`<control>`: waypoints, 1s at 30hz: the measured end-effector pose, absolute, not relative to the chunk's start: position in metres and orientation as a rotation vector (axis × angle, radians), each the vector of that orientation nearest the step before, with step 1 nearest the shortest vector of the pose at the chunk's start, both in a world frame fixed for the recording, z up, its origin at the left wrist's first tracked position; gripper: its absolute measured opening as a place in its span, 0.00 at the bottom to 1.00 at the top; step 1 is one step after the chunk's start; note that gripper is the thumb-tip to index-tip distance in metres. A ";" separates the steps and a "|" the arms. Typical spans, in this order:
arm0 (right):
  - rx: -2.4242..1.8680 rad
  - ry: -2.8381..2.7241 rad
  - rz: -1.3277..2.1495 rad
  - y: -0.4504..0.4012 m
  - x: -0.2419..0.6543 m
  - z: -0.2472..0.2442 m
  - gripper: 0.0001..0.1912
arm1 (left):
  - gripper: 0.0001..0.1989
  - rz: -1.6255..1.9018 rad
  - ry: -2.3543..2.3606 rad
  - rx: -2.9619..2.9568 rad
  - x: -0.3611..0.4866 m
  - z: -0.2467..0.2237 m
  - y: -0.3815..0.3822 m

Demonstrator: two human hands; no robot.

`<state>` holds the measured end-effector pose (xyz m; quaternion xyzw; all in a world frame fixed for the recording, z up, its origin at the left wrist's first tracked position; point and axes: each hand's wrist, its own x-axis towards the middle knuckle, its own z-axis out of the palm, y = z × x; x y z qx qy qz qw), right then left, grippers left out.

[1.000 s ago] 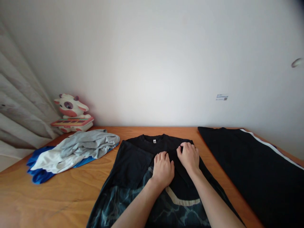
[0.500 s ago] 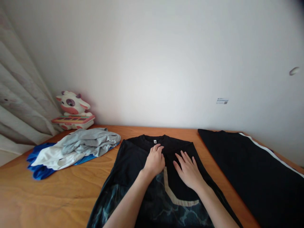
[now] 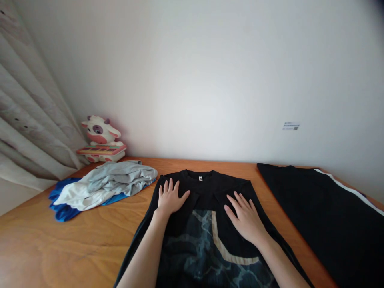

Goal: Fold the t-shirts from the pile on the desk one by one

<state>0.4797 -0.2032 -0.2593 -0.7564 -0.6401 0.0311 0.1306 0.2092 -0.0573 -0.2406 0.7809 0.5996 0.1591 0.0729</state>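
A black shirt (image 3: 207, 240) with a dark marbled print and a beige strip lies spread on the wooden table, its neckline and small label toward the wall. My left hand (image 3: 171, 198) rests on the upper left of the shirt, palm down with fingers spread. On the upper right, my right hand (image 3: 244, 216) lies flat on the fabric, its fingers apart too. Both sleeves appear folded inward over the front, their ends near my hands. Neither hand grips the cloth. The lower end of the shirt runs out of view.
At the left lies a loose pile of grey, white and blue clothes (image 3: 120, 178). Behind it a toy cow keyboard (image 3: 103, 140) stands by the curtain (image 3: 33, 104). Black cloth with a white stripe (image 3: 318, 212) covers the right of the wooden table (image 3: 75, 248). A wall (image 3: 198, 80) borders the far edge.
My left hand has moved left from the shirt's middle and its bent fingers have spread out. My right hand stays at the same part of the shirt. The view has shifted slightly left.
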 end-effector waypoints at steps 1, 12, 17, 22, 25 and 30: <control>-2.207 -1.863 0.086 -0.204 0.479 -0.258 0.32 | 0.45 0.383 1.838 2.368 0.211 -0.243 -0.060; -2.331 -1.890 0.088 -0.208 0.470 -0.255 0.40 | 0.52 0.378 1.903 2.375 0.214 -0.250 -0.059; -2.326 -1.838 0.084 -0.208 0.468 -0.255 0.39 | 0.34 0.612 1.905 2.353 0.211 -0.247 -0.060; -2.289 -1.781 0.091 -0.209 0.466 -0.255 0.38 | 0.11 0.677 1.447 2.566 0.213 -0.231 -0.074; -2.137 -1.712 0.012 -0.212 0.469 -0.258 0.32 | 0.09 0.638 1.276 2.591 0.227 -0.223 -0.084; -1.755 -1.652 -0.077 -0.219 0.474 -0.255 0.15 | 0.10 0.668 1.280 2.458 0.279 -0.220 -0.097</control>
